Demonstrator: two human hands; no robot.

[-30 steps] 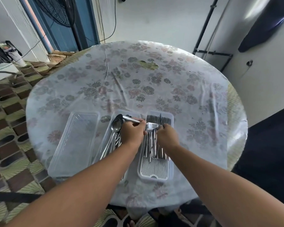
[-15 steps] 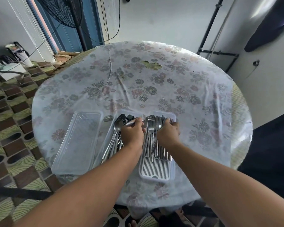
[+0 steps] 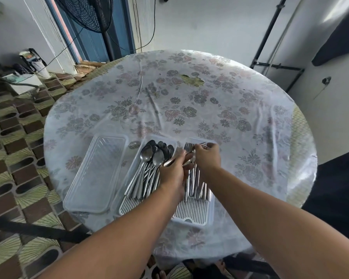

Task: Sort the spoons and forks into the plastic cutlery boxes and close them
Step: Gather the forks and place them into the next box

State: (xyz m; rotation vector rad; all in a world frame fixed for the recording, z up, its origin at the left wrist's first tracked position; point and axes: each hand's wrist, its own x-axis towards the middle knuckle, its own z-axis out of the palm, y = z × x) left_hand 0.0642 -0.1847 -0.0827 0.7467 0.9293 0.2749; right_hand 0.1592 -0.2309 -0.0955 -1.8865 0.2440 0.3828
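since half a second ago the right hand (image 3: 207, 158) has slid out toward the far end of the right-hand clear plastic cutlery box with a white ribbed insert (image 3: 193, 215), and the left hand (image 3: 172, 174) has turned so that a steel utensil handle (image 3: 187, 155) now runs from its fingers across to the right fingers. the left fingers curl round the near part of that handle; the right fingers pinch its far part, just beside the fork tines (image 3: 188, 146) standing out beyond the fingertips. whether the utensil is a spoon or a fork cannot be told. below both wrists the steel forks (image 3: 197, 186) lie lengthwise in that box. just left of the left fingers, the pile of steel spoons (image 3: 152, 160) fills the middle clear plastic box (image 3: 129, 206), bowls away from the person. further left of the fingers a clear ribbed plastic lid (image 3: 97, 174) lies flat on the round table's floral cloth (image 3: 189, 101). a black standing fan (image 3: 89, 13) stands beyond the table.
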